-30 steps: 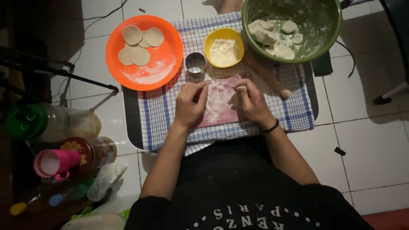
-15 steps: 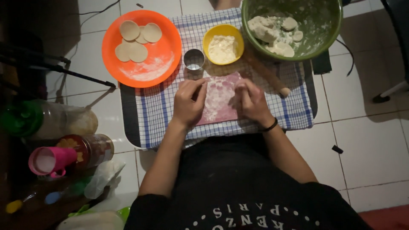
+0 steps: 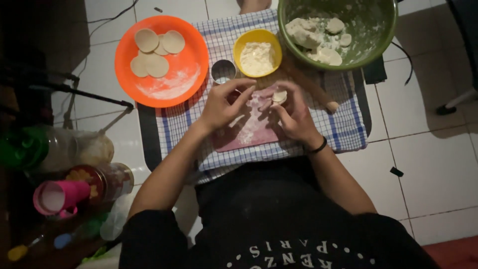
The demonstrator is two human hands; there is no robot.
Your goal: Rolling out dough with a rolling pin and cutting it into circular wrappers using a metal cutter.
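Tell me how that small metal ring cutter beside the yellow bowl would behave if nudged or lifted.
The ring cutter looks thin-walled and hollow, so it is probably light and stiff. It stands on its flat rim on the checked cloth, so a nudge would likely slide it rather than roll it. Flour dust nearby may make it a little slippery.

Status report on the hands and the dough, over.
Right hand pinching small dough piece. Left hand empty over pink board. Round cutter just beyond fingers.

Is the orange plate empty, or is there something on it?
Not empty. The orange plate holds several flat round dough discs, overlapping toward its upper left, and a smear of white flour across its lower part.
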